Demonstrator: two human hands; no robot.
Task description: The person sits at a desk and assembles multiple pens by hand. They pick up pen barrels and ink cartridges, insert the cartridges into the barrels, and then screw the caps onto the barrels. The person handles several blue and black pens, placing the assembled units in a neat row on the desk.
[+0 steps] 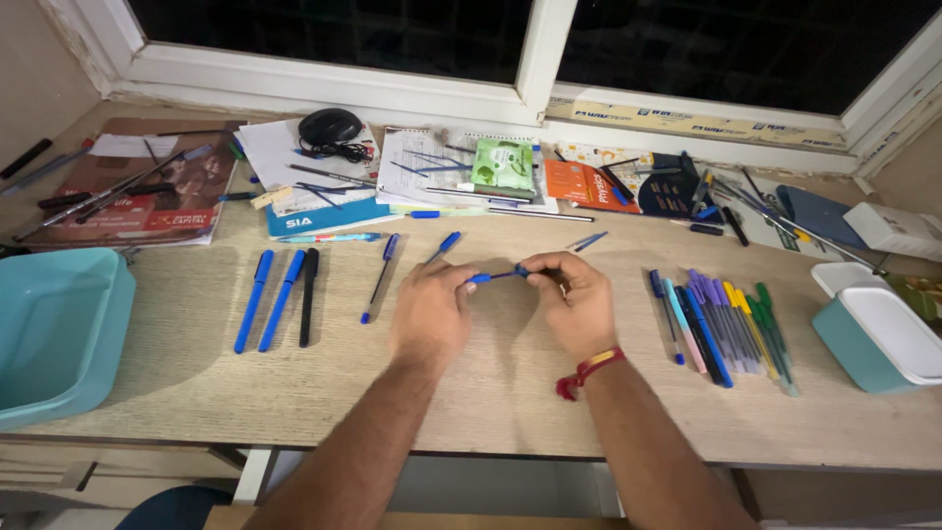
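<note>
left grip [430,310] pinches the blue cap end of a pen [498,276], fingers together on it; right grip [579,299] clamps the pen's other end, so the pen spans just above the worktop [510,393] between the two. far left of the left grip sits a teal tub [54,334]; nearer, three pens [283,297] lie side by side, two blue and one black. just left of that grip lies a thin pen [379,279]. right of the right grip, a row of coloured pens [726,329], then a teal box [873,339] with a white lid.
</note>
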